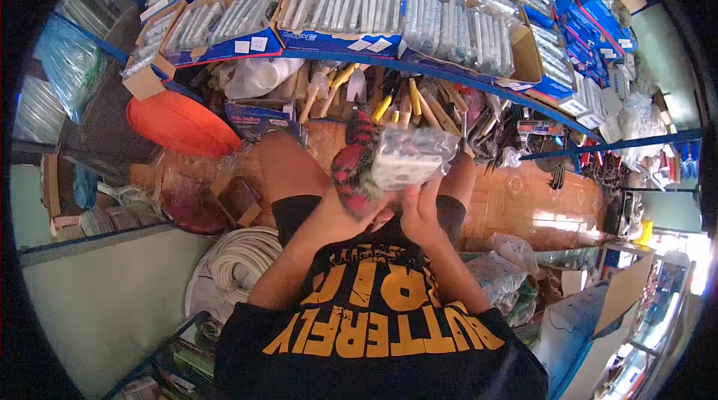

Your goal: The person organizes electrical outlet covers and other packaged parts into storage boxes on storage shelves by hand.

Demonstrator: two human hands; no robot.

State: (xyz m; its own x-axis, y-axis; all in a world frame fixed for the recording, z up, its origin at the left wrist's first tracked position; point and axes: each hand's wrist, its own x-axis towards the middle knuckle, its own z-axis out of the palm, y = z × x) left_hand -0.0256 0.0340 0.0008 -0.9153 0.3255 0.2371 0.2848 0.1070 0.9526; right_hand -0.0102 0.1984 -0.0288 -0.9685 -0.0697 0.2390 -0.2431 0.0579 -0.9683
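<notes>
From my end, below the blue shelf (pixel 449 71), the hands are close together — left hand (pixel 336 211) gripping a red-and-black cloth (pixel 351 168), right hand (pixel 420 214) clamped on a plastic-wrapped packet (pixel 411 161).

A long shelf with a blue edge (pixel 456 74) runs across the top of the frame. On it sit open blue boxes (pixel 329 42) in a row, full of flat things in clear wrap (pixel 351 5). More boxes like these are behind them, up at the top.

The floor (pixel 516 209) is shiny and orange-brown, with square tiles. A small dark thing (pixel 557 174) is on it, right of the middle. Below the shelf, near the top middle, is a messy pile of tools (pixel 416 97) with wood and yellow handles. What holds up the pile is hidden.
</notes>
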